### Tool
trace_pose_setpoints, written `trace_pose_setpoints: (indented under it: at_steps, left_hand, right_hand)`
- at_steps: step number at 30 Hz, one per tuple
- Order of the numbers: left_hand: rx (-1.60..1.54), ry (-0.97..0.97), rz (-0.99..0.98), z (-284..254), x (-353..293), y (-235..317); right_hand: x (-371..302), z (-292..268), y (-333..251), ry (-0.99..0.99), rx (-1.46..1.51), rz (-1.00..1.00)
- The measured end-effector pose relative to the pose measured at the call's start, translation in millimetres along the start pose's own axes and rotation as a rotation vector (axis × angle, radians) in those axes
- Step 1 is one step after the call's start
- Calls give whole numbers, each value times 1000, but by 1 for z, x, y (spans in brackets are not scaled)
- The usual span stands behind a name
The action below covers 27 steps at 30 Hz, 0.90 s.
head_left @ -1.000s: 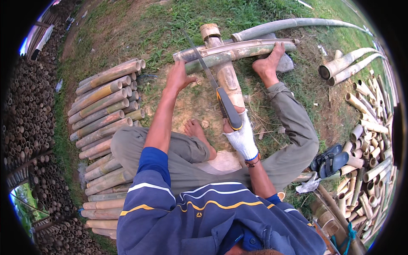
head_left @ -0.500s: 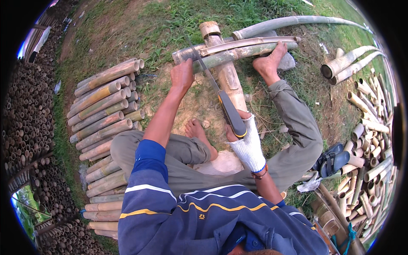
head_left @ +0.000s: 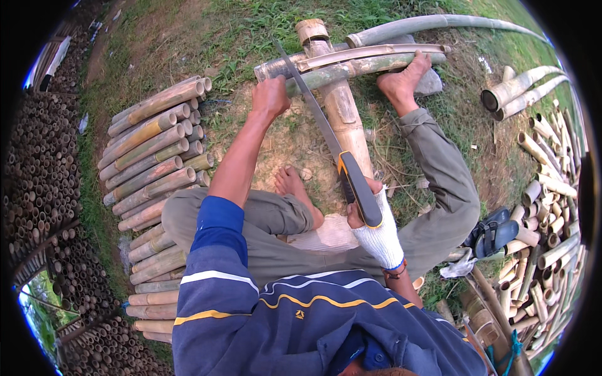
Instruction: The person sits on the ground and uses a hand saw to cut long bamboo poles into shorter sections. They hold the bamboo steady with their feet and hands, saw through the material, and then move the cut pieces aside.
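Observation:
My left hand [head_left: 269,97] grips the near end of a green bamboo pole [head_left: 351,66] lying crosswise on a thick bamboo log [head_left: 338,103]. My right hand [head_left: 374,229], in a white knit glove, holds a hand saw [head_left: 326,135] by its black and orange handle. The saw blade slants up to the left and crosses the pole beside my left hand. My bare right foot [head_left: 407,78] presses on the pole's far part. A split bamboo strip [head_left: 376,53] lies along the pole. My left foot [head_left: 295,188] is tucked under me.
Cut bamboo lengths [head_left: 157,144] are stacked on my left, with dense stacks of bamboo tubes [head_left: 44,163] farther left. Short cut pieces [head_left: 545,207] pile up on my right, near dark sandals [head_left: 495,232]. A long curved bamboo pole [head_left: 439,24] lies on the grass behind.
My right hand has pulled the saw back toward me and lower, so the blade has slid along the cut. My left hand stays on the pole.

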<state>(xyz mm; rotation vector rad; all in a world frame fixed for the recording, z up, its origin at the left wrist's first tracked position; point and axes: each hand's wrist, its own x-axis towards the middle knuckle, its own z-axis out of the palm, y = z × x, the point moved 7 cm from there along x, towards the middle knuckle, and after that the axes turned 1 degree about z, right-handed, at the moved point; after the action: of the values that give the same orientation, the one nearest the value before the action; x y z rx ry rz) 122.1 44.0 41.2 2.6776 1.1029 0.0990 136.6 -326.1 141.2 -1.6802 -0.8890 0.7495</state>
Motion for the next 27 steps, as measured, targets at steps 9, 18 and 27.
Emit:
trace_pose_setpoints:
  at_steps: [9, 18, 27]
  left_hand:
    - [-20, 70, -41, 3, -8, -21]
    - [33, -26, -40, 0, -9, -26]
    - [-39, 70, -83, 3, 0, -19]
  right_hand:
    - [119, 51, 16, 52, 160, -108]
    - [-24, 12, 18, -10, -103, 56]
    - [131, 55, 31, 81, 218, -30]
